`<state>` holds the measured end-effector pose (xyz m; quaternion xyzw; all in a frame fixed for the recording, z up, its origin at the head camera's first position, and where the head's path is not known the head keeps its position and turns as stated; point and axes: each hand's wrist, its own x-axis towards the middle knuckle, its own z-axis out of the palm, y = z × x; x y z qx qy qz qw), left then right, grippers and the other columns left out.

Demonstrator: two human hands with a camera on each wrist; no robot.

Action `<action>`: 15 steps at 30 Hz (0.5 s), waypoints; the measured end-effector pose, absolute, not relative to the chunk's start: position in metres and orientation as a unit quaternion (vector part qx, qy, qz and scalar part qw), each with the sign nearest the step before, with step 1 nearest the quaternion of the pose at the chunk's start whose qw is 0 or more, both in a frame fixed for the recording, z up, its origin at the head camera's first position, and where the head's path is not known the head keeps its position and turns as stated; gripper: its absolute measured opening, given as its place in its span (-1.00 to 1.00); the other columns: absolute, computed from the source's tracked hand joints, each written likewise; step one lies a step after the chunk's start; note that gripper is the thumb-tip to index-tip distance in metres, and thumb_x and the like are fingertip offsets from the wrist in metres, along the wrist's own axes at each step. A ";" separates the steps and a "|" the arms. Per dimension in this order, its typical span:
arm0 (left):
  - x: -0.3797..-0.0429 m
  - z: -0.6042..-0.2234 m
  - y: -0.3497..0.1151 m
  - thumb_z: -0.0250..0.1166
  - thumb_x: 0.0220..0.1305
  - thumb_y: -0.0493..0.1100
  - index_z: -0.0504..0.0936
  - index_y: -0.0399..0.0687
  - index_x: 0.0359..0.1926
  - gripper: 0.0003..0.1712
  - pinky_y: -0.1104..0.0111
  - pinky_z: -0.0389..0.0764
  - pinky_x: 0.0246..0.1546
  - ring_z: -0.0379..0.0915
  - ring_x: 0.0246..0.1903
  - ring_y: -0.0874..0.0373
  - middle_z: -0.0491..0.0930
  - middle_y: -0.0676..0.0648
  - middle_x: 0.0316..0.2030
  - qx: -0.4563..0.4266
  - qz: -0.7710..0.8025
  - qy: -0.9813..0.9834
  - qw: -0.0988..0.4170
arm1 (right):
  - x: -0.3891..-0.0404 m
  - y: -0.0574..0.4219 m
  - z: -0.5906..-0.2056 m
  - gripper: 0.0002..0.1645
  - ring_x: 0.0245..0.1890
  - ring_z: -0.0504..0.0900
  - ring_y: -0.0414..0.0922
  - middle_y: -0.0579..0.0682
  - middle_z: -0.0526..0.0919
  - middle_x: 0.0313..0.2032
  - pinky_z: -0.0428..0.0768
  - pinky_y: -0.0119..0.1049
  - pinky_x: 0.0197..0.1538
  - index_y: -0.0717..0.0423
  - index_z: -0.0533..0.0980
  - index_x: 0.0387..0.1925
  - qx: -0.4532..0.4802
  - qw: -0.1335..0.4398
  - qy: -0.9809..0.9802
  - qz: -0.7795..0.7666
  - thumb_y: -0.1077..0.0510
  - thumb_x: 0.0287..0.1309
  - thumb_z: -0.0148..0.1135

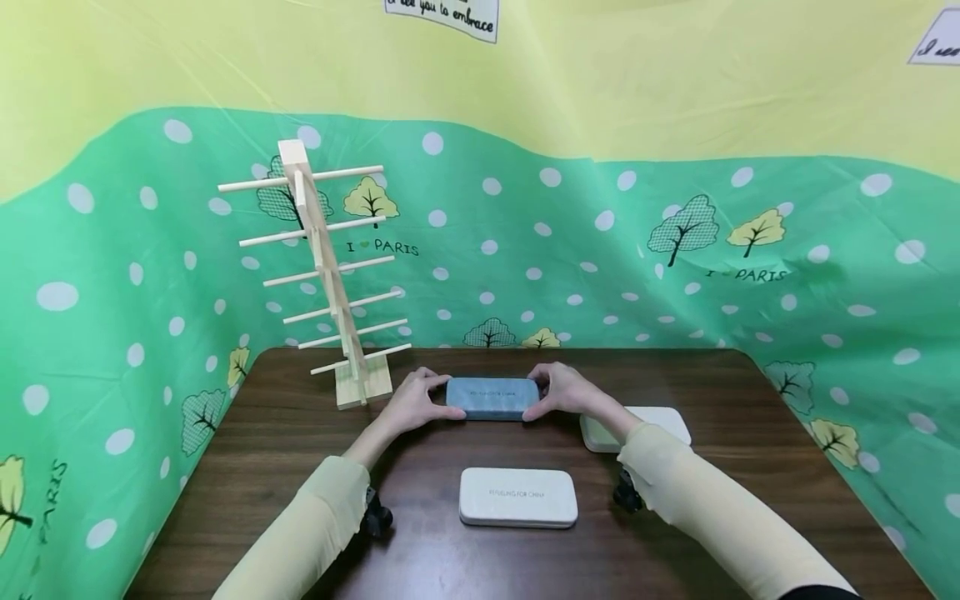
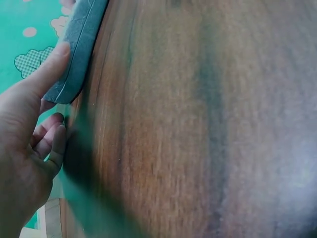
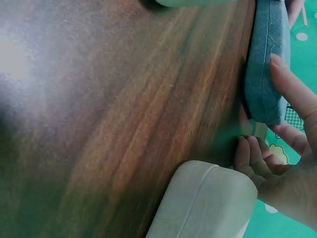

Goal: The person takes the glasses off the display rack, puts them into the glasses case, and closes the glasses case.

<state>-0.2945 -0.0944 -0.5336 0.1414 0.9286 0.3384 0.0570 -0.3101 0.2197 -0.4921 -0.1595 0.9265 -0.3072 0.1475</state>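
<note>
Nearest me, a white case (image 1: 518,497) lies toward the tabletop's (image 1: 300,500) front edge. Beyond it, my left hand (image 1: 411,402) and right hand (image 1: 567,390) pinch the grey-blue case (image 1: 492,397) by its ends at mid-tabletop, fingers curled round it. I judge uneven pressure could skid it against the wooden rack (image 1: 330,275) at the back-left corner.

Dark wooden table (image 1: 285,467) before a green, tree-printed, white-dotted backdrop (image 1: 600,250) under yellow.

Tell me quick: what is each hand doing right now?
Left hand: grips the left end of the grey-blue glasses case, thumb on top.
Right hand: grips the right end of the same case.
</note>
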 end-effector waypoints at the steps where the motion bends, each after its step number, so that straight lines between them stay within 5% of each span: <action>1: -0.294 -0.533 -0.094 0.58 -0.04 0.35 0.54 0.03 0.39 0.01 0.01 0.50 0.28 0.39 0.27 -0.12 0.50 -0.17 0.23 0.142 0.339 0.928 0.057 | -0.309 0.219 -0.492 -0.25 -0.13 0.64 -0.05 0.09 0.72 -0.05 0.64 -0.21 -0.03 0.19 0.61 0.02 -0.158 0.146 0.928 -0.305 0.00 -0.23 0.75; 10: -0.285 -0.528 -0.091 0.51 0.09 0.33 0.47 -0.07 0.44 0.00 0.01 0.49 0.31 0.36 0.32 -0.13 0.45 -0.20 0.30 0.145 0.329 0.931 0.056 | -0.303 0.218 -0.493 -0.13 -0.05 0.64 0.01 0.18 0.71 0.02 0.65 -0.11 0.05 0.30 0.57 0.18 -0.171 0.124 0.935 -0.286 -0.02 -0.15 0.71; 15: -0.281 -0.515 -0.092 0.42 0.25 0.27 0.36 -0.13 0.50 -0.04 0.01 0.48 0.34 0.38 0.34 -0.12 0.40 -0.22 0.36 0.161 0.325 0.930 0.055 | -0.297 0.218 -0.489 -0.06 0.15 0.52 0.11 0.26 0.57 0.21 0.57 0.03 0.19 0.28 0.48 0.33 -0.178 0.122 0.934 -0.286 -0.06 -0.01 0.63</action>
